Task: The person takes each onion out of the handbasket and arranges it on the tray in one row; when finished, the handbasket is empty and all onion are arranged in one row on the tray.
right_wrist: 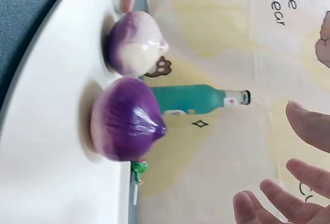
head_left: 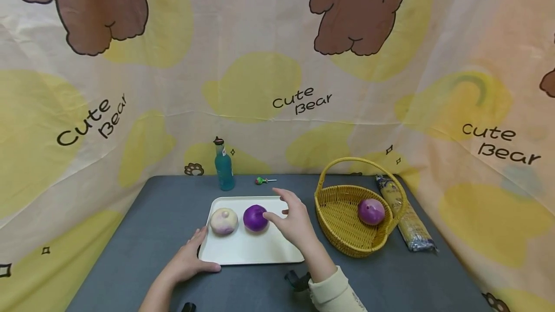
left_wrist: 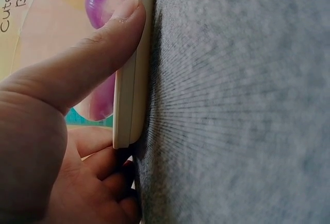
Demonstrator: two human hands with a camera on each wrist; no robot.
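Observation:
On a white tray [head_left: 260, 253] sit two onions: a pale one with purple patches [head_left: 223, 221] at the left and a deep purple one [head_left: 255, 218] to its right. My left hand [head_left: 187, 259] holds the tray's near left corner. Its thumb [left_wrist: 98, 49] lies against the front rim, while the fingers reach along the left side. Just right of the purple onion, my right hand [head_left: 293, 218] is raised over the tray with thumb and fingers spread. In the right wrist view nothing lies between those fingers, and the purple onion [right_wrist: 129, 121] stands apart from them.
Right of the tray stands a yellow wicker basket [head_left: 342, 249] with a tall handle, holding another purple onion [head_left: 371, 212]. A long clear packet [head_left: 412, 225] lies beyond it. Behind the tray are a blue bottle [head_left: 224, 170] and a lollipop [head_left: 261, 180]. A patterned cloth [head_left: 251, 23] hangs behind.

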